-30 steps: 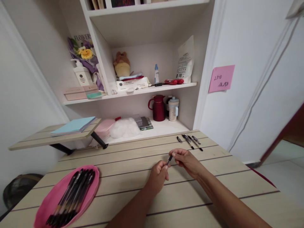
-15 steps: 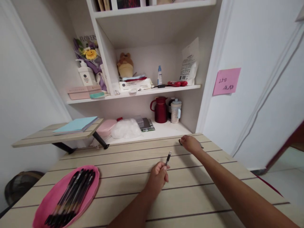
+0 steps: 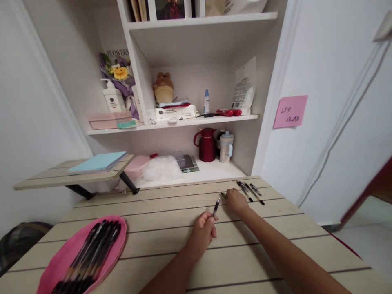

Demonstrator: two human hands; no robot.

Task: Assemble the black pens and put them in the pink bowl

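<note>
My left hand is closed round a pen, whose bare writing tip and black grip point up and away from me. Just beyond it, to the right, my right hand pinches a small dark pen cap close over the table. The cap is apart from the pen's tip. Past my right hand, several black pens and pen parts lie on the tabletop. At the lower left, a pink tray holds a bundle of black capped pens.
The slatted wooden table meets a white shelf unit at the back. A raised wooden stand with blue paper is at the left. On the low shelf are a plastic bag, a red jug and a tumbler.
My right hand has moved left, nearer the pen tip, with the cap in its fingers, uncovering the pens at the back right. My left hand holds the pen almost in the same place.
</note>
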